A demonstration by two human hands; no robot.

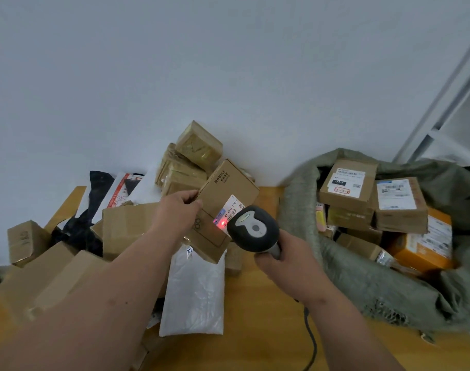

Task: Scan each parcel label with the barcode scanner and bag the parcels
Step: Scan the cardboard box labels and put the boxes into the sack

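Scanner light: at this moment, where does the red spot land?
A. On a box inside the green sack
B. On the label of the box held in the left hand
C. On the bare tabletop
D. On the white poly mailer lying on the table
B: the red spot sits at the edge of the label on the "MOBILE CASE" box, which the left hand grips while the right hand aims the scanner at it.

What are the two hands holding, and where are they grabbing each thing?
The left hand grips the MOBILE CASE box by its left edge. The right hand grips the barcode scanner by its handle, below the head.
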